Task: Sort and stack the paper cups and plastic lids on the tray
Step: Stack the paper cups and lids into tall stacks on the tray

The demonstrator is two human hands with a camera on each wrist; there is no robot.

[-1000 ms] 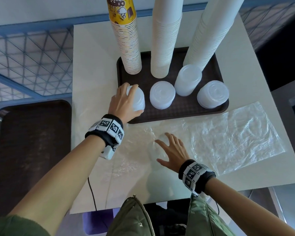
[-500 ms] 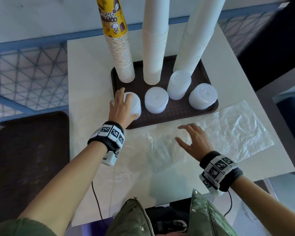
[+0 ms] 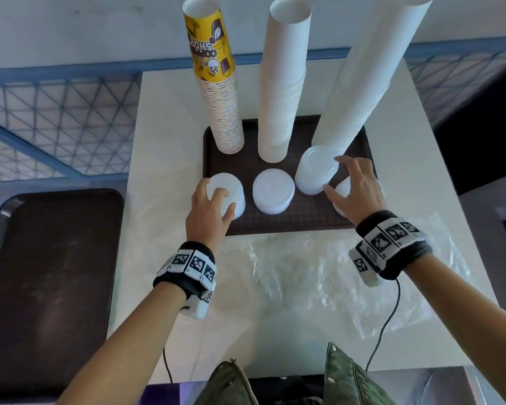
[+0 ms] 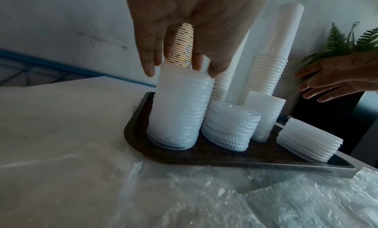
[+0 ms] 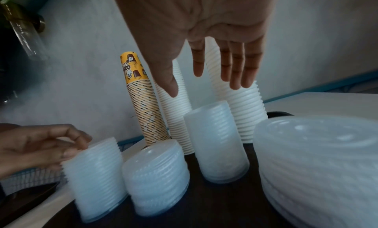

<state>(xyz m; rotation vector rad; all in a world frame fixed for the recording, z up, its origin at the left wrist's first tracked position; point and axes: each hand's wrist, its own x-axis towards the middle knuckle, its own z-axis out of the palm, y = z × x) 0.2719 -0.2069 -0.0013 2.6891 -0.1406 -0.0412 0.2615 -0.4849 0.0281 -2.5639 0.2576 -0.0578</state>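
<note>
Head view, frame centre: our left hand (image 3: 209, 213) curls over the top of the leftmost lid stack (image 3: 227, 195) at the brown tray's (image 3: 287, 225) lower-left corner, fingertips (image 4: 196, 65) on its rim. Our right hand (image 3: 355, 190) is spread wide, holding nothing, thumb and fingers on either side of the tall lid stack (image 3: 316, 171) right of centre; we can't tell if they touch it. That stack stands upright, long axis vertical, just up and left of the right palm, so the right hand is clearly nearer; we judge it closes on it next. A short lid stack (image 3: 272, 191) sits between the two hands, another (image 3: 343, 187) mostly hidden under the right hand. Printed cup tower (image 3: 218, 92) and two white cup towers (image 3: 284, 83) (image 3: 362, 83) stand at the tray's far edge, upper frame. Clear plastic wrap (image 3: 319, 276) lies below the tray.
</note>
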